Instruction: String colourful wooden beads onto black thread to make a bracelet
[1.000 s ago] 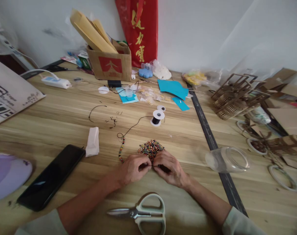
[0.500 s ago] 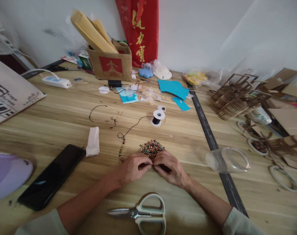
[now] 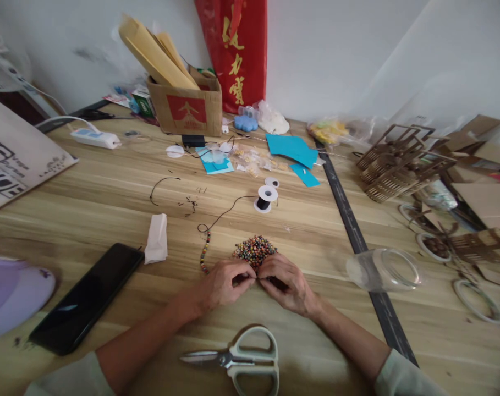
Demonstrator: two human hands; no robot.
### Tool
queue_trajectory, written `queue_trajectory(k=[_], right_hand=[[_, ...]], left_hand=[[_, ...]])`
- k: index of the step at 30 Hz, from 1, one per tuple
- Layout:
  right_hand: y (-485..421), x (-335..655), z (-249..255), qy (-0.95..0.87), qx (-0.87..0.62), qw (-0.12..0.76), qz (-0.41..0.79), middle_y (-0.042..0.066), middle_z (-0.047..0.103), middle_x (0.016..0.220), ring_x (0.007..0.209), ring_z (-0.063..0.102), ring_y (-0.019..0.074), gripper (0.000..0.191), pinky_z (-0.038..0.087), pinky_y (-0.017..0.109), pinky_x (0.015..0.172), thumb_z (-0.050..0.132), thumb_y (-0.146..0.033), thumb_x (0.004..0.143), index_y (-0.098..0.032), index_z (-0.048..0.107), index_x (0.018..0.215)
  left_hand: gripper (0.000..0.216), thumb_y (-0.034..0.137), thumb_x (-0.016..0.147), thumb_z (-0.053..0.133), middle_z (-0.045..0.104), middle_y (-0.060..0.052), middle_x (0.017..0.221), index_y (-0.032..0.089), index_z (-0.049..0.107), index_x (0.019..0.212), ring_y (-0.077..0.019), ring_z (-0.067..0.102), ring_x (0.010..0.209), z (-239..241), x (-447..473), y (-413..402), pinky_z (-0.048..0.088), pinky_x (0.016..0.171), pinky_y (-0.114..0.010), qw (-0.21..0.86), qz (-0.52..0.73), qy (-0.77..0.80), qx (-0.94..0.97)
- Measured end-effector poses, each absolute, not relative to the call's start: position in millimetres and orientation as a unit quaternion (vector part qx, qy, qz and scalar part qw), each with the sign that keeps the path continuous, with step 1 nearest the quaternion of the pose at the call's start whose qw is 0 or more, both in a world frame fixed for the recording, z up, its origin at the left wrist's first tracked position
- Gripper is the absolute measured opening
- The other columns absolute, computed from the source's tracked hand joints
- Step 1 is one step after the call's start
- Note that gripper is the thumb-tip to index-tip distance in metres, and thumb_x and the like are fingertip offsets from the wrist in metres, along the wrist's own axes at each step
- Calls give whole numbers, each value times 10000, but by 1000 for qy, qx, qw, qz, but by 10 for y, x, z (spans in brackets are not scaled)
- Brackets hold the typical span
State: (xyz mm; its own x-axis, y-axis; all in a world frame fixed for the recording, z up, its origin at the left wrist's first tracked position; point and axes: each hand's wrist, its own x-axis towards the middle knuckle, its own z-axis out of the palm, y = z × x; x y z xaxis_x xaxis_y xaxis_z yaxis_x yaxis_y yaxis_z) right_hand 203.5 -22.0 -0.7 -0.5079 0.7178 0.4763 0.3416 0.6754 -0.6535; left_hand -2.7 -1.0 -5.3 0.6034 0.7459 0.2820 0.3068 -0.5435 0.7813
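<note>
My left hand [image 3: 229,281] and my right hand [image 3: 287,281] meet tip to tip, both in a pinch, at the near edge of a heap of small multicoloured beads [image 3: 254,248]. A black cord strung with beads [image 3: 203,254] runs under my left hand, whose fingertips pinch the cord's end. What sits in my right fingertips is too small to make out. From the strung beads the cord loops back to a white spool of black cord [image 3: 265,199]. Close below my hands lie scissors [image 3: 237,360] with pale handles, blades pointing left.
To the left are a black phone [image 3: 88,297], a folded white paper [image 3: 156,239] and a purple object [image 3: 14,297]. A clear plastic jar [image 3: 382,269] lies on the right, near wicker baskets [image 3: 390,170]. Behind stand a cardboard box [image 3: 187,110], blue paper [image 3: 293,149] and a red bag [image 3: 245,55].
</note>
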Motion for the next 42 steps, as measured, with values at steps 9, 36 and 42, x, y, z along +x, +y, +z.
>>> queue_trajectory(k=[9, 36, 42], right_hand=[[-219, 2036, -9, -837, -315, 375, 244, 73, 671, 846, 881, 611, 201, 85, 521, 365, 801, 562, -145, 907, -186, 617, 959], [-220, 2032, 15, -840, -305, 378, 240, 76, 669, 863, 885, 614, 203, 103, 528, 366, 809, 565, -132, 904, -195, 611, 972], [-224, 2032, 20, -841, -298, 381, 244, 73, 662, 854, 879, 604, 198, 104, 528, 363, 802, 569, -116, 896, -189, 602, 961]], left_hand=[[97, 114, 802, 589, 691, -17, 726, 165, 671, 794, -128, 604, 658, -32, -26, -15, 467, 661, -220, 356, 287, 330, 826], [95, 101, 795, 592, 686, -18, 709, 162, 664, 777, -128, 601, 637, -33, -25, -16, 458, 638, -217, 344, 281, 326, 835], [95, 102, 799, 585, 682, -20, 707, 157, 659, 776, -131, 599, 641, -18, -28, -19, 451, 639, -219, 339, 281, 327, 836]])
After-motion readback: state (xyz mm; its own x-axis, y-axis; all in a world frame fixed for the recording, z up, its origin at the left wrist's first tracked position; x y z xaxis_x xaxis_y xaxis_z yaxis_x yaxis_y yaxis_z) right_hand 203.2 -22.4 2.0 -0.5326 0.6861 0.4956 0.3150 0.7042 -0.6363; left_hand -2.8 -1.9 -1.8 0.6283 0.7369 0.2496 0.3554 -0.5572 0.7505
